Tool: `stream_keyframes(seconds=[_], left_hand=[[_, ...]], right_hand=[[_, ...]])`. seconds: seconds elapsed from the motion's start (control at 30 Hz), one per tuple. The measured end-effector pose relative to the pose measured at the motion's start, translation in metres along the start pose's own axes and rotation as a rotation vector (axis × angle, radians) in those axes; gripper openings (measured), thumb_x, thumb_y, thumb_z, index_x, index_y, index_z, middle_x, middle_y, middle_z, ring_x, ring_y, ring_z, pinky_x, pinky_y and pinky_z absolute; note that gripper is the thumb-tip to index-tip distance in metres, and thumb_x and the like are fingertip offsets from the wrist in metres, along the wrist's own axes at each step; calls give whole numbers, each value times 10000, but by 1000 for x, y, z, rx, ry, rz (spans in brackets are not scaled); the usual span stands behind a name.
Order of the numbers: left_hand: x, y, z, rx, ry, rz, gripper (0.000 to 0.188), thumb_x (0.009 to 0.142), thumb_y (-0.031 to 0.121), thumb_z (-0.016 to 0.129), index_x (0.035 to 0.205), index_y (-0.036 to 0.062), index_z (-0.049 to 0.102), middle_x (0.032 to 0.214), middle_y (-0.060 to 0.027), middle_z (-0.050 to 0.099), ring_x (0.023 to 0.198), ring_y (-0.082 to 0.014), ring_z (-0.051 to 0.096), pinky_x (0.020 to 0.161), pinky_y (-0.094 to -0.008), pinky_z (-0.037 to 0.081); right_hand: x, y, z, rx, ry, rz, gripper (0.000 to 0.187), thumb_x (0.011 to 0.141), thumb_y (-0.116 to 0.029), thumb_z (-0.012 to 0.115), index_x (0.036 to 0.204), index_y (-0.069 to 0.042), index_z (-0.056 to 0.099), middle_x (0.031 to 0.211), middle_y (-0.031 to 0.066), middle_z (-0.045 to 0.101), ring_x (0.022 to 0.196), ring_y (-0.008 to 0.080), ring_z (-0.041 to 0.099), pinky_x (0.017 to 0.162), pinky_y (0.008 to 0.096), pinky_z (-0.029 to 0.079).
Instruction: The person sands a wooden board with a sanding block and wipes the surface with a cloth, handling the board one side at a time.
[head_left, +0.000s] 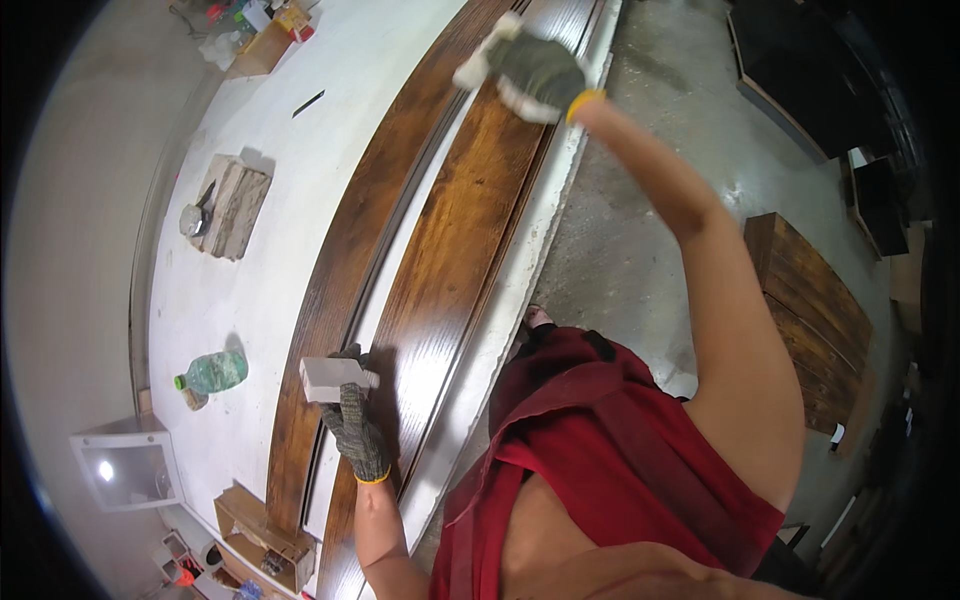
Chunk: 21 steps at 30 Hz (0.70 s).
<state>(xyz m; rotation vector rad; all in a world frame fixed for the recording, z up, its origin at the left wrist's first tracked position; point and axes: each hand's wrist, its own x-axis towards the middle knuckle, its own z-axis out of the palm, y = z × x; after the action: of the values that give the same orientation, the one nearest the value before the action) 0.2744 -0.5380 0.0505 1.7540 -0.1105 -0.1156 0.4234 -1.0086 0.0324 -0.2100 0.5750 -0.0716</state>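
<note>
My left hand (357, 435), in a dark knitted glove with a yellow cuff edge, is closed around a white box-shaped bottle (333, 380) above the near part of two long planks. Farther up, my right hand (540, 72), gloved the same way and slightly blurred, presses a white cloth (476, 68) toward the far part of the right plank (455, 215). That plank has a glossy brown wood grain. Beside it lies the left plank (350, 240), darker brown, with a narrow gap between them. The cloth partly hides the planks' surface there.
Both planks rest on a white table (290, 150). On its left side are a stone-like block (238, 208), a green-tinted plastic bottle (218, 372) and a cardboard box (262, 530). A framed panel (125, 470) stands beyond. Brown boards (812, 335) lie on the floor at right.
</note>
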Motion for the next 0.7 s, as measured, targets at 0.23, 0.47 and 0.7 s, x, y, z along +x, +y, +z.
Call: stream_keyframes(seconds=[0.23,0.47,0.7], left_hand=[[4,-5,-5,170,4,-14,583,950,443,559,1260,-51,548,1134,-131,627,935,-212,570,827,-333,462],[-6,-21,-3,66,330,-89,491,974,297,565,1324,-37,482,1164,-145,622,1014,-224,591,863,-317,476],[-12,-29,-19,387,861,-206,641,903,370,679,1337,-49,461,1161,-167,600,902,-236,586,726,-314,516]], right_hand=[[-68,118,-37,-345,-996,86,512,953,-455,460,1361,-148,492,1371,137,515,1062,257,639,880,388,526],[1,-22,-31,86,-622,635,448,954,-448,437,1223,-109,551,1192,157,568,884,287,661,727,376,572],[130,-248,-9,-51,-153,223,425,977,-401,439,1046,-60,684,952,152,696,715,257,681,631,347,585]])
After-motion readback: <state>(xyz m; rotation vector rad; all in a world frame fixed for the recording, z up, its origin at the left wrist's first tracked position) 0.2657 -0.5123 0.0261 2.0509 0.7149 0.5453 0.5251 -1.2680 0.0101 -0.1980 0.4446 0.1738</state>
